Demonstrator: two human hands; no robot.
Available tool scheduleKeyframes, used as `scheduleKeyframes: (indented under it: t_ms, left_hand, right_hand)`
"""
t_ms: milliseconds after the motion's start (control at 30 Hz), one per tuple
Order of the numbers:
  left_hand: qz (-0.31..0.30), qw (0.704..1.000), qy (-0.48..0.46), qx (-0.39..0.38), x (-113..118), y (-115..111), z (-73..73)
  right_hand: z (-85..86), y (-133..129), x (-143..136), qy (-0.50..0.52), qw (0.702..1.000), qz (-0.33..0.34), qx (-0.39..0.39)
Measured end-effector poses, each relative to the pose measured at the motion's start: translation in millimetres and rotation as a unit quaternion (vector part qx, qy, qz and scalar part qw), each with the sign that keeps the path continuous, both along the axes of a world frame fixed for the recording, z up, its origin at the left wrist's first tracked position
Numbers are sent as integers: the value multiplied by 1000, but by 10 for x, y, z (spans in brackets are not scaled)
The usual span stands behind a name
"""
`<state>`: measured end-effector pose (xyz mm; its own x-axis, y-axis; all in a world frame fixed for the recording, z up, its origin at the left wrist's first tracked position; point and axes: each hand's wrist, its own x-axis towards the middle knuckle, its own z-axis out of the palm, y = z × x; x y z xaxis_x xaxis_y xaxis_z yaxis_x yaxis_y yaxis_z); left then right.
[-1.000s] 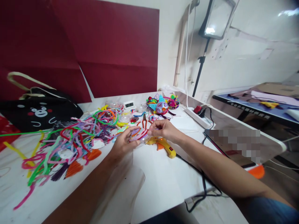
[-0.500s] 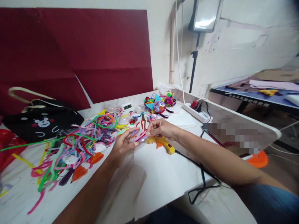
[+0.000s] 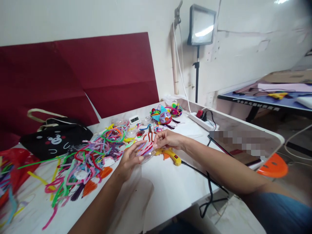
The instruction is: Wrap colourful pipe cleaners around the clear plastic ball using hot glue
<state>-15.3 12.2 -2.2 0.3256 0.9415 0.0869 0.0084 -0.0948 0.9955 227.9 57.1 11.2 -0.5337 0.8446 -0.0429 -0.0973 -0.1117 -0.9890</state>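
My left hand [image 3: 131, 157] is closed around a clear plastic piece with pink, red and purple pipe cleaners [image 3: 145, 149] on it. My right hand [image 3: 165, 139] pinches at the right edge of that same piece, thumb and forefinger together; whatever lies between those fingertips is too small to make out. Just under my right hand, a yellow glue gun [image 3: 175, 157] rests on the white table [image 3: 170, 185]. Red-handled pliers [image 3: 150, 134] lie right behind the piece. To the left spreads a tangled heap of coloured pipe cleaners [image 3: 90, 159].
Finished-looking colourful fish-like figures [image 3: 164, 116] stand at the back beside a small digital timer [image 3: 134, 120]. A white power strip [image 3: 204, 121] sits by the right-hand rim, with a black cable [image 3: 195, 169] trailing over the table edge. A black bag [image 3: 56, 138] stands at the left.
The camera view has tilted up and shifted slightly left, so the scene sits lower and mostly further right. Both hands stay at the same piece with nearly the same grip.
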Motion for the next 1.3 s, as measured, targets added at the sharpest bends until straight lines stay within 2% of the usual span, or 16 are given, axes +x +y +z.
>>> scheduleKeyframes:
  t_ms: [367, 533, 800, 1133, 1300]
  left_hand:
    - [-10, 999, -35, 6, -15, -5, 15]
    - [-50, 997, -43, 35, -83, 63, -91]
    - [-73, 993, -86, 29, -146, 150, -236]
    - [-115, 986, -108, 55, -166, 132, -220]
    - [-123, 985, -117, 31, -156, 102, -178]
  right_hand:
    - [21, -24, 1, 7, 1000, 7, -23]
    - [2, -38, -22, 12, 999, 17, -24]
    - [-28, -27, -25, 18, 999, 31, -16]
    - [-41, -38, -14, 31, 999, 40, -11]
    - [-45, -64, -17, 33, 998, 45, -4]
